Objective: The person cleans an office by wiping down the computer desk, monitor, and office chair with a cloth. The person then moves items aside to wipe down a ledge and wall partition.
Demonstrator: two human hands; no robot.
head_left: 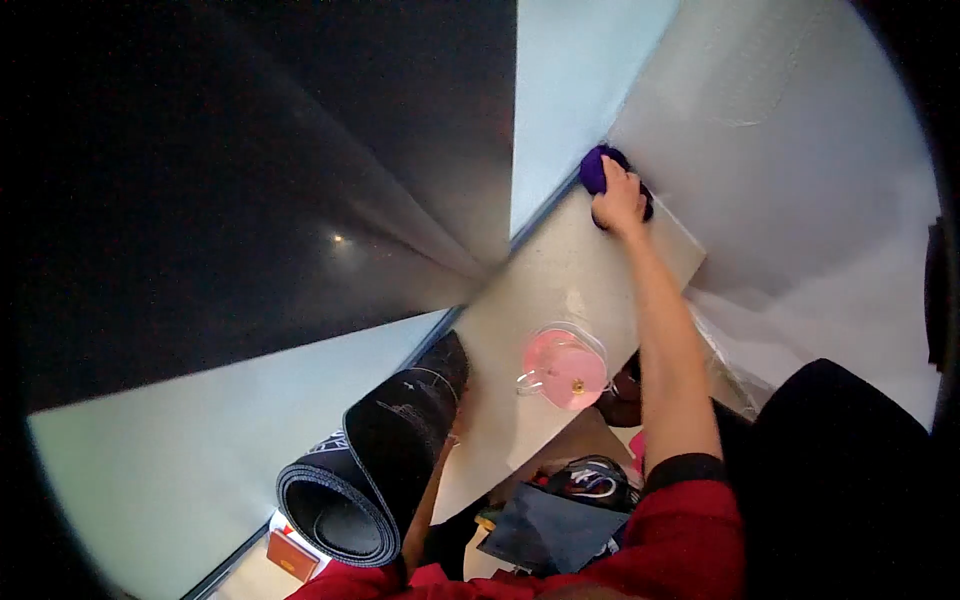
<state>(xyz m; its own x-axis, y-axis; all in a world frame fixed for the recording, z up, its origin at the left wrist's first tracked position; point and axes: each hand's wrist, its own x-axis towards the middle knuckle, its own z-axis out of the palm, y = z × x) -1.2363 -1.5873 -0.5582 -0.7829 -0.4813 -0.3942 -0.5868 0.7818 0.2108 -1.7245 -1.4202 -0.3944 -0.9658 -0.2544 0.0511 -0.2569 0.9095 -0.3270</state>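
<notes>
My right hand reaches to the far end of a narrow pale desk. Its fingers press down on a bunched, dark purple cloth beside the panel. On the left, a rolled black mat with white print leans upward, its open end toward me. My left forearm runs behind this roll; my left hand holds it from the side, with most of the fingers hidden. Between both hands, a clear cup with a pink lid stands on the desk.
A dark screen-like panel and pale wall panels border the desk. Below it are a dark grey folder or pouch and coiled cables. A brown booklet lies at lower left, and a black chair back stands at right.
</notes>
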